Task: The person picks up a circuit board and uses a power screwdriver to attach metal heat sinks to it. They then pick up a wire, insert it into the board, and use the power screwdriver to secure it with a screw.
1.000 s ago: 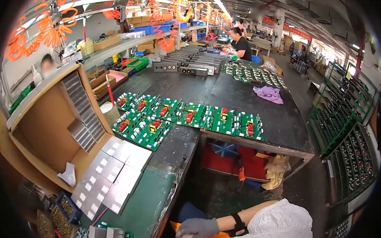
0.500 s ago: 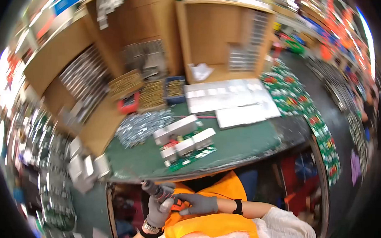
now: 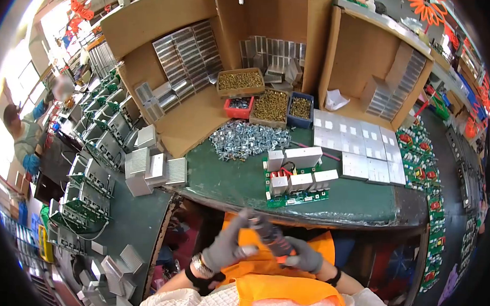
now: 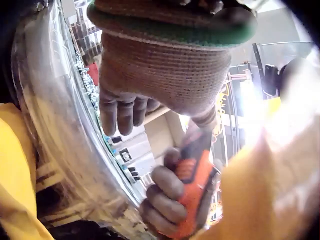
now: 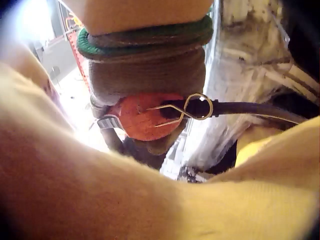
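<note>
My gloved right hand (image 3: 305,257) grips the orange and black body of an electric screwdriver (image 3: 273,237) over my lap. In the right wrist view, the tool's orange rear end (image 5: 145,120) shows a metal hanging ring and a dark cord. My gloved left hand (image 3: 225,250) is beside the tool's front end, with its fingertips right at the tip in the head view. Its fingers (image 4: 125,117) hang loosely bent in the left wrist view. A green circuit board (image 3: 292,199) carrying silver heat sinks (image 3: 303,156) lies on the bench ahead of both hands.
Behind the board lie a heap of small metal clips (image 3: 248,139), bins of brass screws (image 3: 270,106) and silver plates (image 3: 359,136). Cardboard boxes (image 3: 361,65) line the back. Finished assemblies (image 3: 87,188) and loose heat sinks (image 3: 147,168) stand left. Another person (image 3: 21,134) is far left.
The head view has swung from the right side of the bench round to its middle. The screwdriver has come into view in the right hand, and the left hand has shifted toward its tip.
</note>
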The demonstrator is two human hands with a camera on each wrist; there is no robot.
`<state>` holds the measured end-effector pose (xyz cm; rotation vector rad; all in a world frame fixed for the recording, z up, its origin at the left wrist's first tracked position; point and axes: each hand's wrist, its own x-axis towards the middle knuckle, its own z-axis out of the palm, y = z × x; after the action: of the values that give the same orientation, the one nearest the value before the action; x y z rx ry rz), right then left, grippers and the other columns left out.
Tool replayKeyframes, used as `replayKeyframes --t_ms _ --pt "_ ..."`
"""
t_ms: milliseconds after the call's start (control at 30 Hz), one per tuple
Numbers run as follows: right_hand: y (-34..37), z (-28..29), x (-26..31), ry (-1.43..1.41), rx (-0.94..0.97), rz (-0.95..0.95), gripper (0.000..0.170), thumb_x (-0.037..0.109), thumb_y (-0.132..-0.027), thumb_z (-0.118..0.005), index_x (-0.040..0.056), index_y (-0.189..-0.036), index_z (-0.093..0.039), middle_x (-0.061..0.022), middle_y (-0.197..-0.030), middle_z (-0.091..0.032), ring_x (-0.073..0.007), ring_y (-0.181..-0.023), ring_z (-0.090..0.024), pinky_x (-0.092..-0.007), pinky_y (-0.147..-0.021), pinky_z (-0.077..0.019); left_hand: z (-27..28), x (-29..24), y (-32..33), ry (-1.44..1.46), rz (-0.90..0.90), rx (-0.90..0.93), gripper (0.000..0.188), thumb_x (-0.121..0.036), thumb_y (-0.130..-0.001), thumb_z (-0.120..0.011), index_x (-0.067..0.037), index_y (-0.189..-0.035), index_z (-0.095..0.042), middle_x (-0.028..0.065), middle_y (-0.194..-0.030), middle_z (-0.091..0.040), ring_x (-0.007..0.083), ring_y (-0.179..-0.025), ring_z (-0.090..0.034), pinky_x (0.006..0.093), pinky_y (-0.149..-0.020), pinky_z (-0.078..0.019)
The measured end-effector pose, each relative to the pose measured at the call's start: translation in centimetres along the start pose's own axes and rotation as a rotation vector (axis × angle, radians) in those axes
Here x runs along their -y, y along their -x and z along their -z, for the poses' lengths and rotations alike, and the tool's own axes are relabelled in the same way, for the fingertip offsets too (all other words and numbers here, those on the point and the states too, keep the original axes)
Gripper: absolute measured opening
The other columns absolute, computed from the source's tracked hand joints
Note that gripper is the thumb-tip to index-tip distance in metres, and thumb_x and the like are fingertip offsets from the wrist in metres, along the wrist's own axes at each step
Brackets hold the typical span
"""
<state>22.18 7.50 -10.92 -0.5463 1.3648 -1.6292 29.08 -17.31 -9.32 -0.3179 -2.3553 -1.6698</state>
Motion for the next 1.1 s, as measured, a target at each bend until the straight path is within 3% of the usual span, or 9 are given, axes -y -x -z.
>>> replayKeyframes --t_ms 67,133,200,267,333,533,700,967,1100 --pt "2.7 1.3 0.5 -0.291 -0.056 0.011 0.054 0.026 -0.076 -0.075 0.0003 -0.119 -0.055 -0.0084 -0.091 -0.061 -0.0177 -0.075 -0.063 -0.0298 -0.067 -0.0511 2.4 2.5 -2.1 -0.096 -0.008 -0.108 0.075 -0.023 -0.089 -0.069 0.001 -0.145 -0.026 0.0154 -0.124 -0.053 0.0231 -0.109 -0.055 0.0362 -0.095 -0.0455" --pt "4.8 3.3 0.0 -0.512 0.029 0.119 0.07 0.043 -0.069 -0.08 -0.0036 -0.115 -0.056 -0.013 -0.089 -0.063 -0.0237 -0.076 -0.065 -0.0342 -0.065 -0.0528 4.5 4.9 -5.1 -0.117 0.179 -0.291 0.064 -0.011 -0.087 -0.068 -0.004 -0.142 -0.035 0.0139 -0.117 -0.056 0.0215 -0.103 -0.058 0.0337 -0.087 -0.0493" --pt "7.5 4.7 -0.9 -0.646 0.007 0.17 0.082 0.055 -0.064 -0.08 -0.0062 -0.112 -0.056 -0.0162 -0.086 -0.063 -0.027 -0.076 -0.066 -0.0383 -0.063 -0.0538 7.3 6.3 -8.4 -0.461 0.15 -0.245 0.059 -0.01 -0.084 -0.069 -0.005 -0.137 -0.043 0.0155 -0.111 -0.058 0.0271 -0.098 -0.06 0.0342 -0.084 -0.0498" --pt "8.6 3.8 0.6 -0.722 -0.03 0.341 0.078 0.054 -0.07 -0.077 -0.0043 -0.117 -0.053 -0.0168 -0.086 -0.062 -0.0277 -0.067 -0.064 -0.04 -0.061 -0.0551 8.6 7.1 -11.3 -0.6 0.089 -0.236 0.052 -0.008 -0.08 -0.068 -0.008 -0.129 -0.052 0.0161 -0.107 -0.058 0.032 -0.096 -0.06 0.0372 -0.083 -0.0497" --pt "9.9 1.8 1.9 -0.671 -0.382 0.342 0.079 0.053 -0.072 -0.076 -0.0003 -0.124 -0.049 -0.0149 -0.085 -0.061 -0.0253 -0.063 -0.063 -0.0381 -0.059 -0.0547 9.1 8.0 -13.5 -0.806 0.031 -0.167 0.035 -0.005 -0.077 -0.067 -0.011 -0.111 -0.063 0.0127 -0.099 -0.06 0.0329 -0.092 -0.059 0.0404 -0.081 -0.0487" --pt "12.4 1.9 -1.5 -0.645 -0.522 0.205 0.079 0.051 -0.075 -0.075 0.002 -0.129 -0.046 -0.0117 -0.082 -0.059 -0.0212 -0.062 -0.062 -0.035 -0.057 -0.0534 7.0 8.9 -16.3 -0.84 -0.025 0.028 0.012 -0.013 -0.078 -0.066 -0.012 -0.09 -0.069 0.0077 -0.087 -0.062 0.0303 -0.088 -0.059 0.0416 -0.079 -0.0476" --pt "12.3 1.2 -0.8 -0.651 -0.494 0.146 0.09 0.064 -0.068 -0.075 0.0018 -0.128 -0.047 -0.0099 -0.085 -0.059 -0.0192 -0.065 -0.062 -0.0327 -0.059 -0.0527 5.6 9.7 -16.5 -0.977 0.005 0.045 0.012 -0.014 -0.079 -0.066 -0.012 -0.09 -0.068 0.0099 -0.087 -0.062 0.032 -0.086 -0.059 0.0429 -0.076 -0.0477" --pt "11.8 2.2 -0.5 -0.608 -0.458 0.231 0.088 0.068 -0.069 -0.071 0.0032 -0.124 -0.049 -0.0088 -0.083 -0.058 -0.0178 -0.062 -0.059 -0.0309 -0.054 -0.0489 5.2 9.9 -16.8 -1.124 0.045 0.088 0.011 -0.014 -0.081 -0.065 -0.009 -0.091 -0.064 0.0123 -0.087 -0.061 0.0338 -0.085 -0.059 0.0449 -0.076 -0.0471" --pt "11.5 2.9 -2.0 -0.913 -0.275 0.227 0.081 0.07 -0.073 -0.066 0.0061 -0.12 -0.049 -0.0066 -0.078 -0.054 -0.0182 -0.059 -0.056 -0.0308 -0.051 -0.0448 5.4 9.7 -17.2 -1.154 0.05 0.123 0.008 -0.016 -0.081 -0.065 -0.012 -0.087 -0.064 0.0107 -0.086 -0.062 0.0316 -0.083 -0.061 0.0428 -0.074 -0.0494"
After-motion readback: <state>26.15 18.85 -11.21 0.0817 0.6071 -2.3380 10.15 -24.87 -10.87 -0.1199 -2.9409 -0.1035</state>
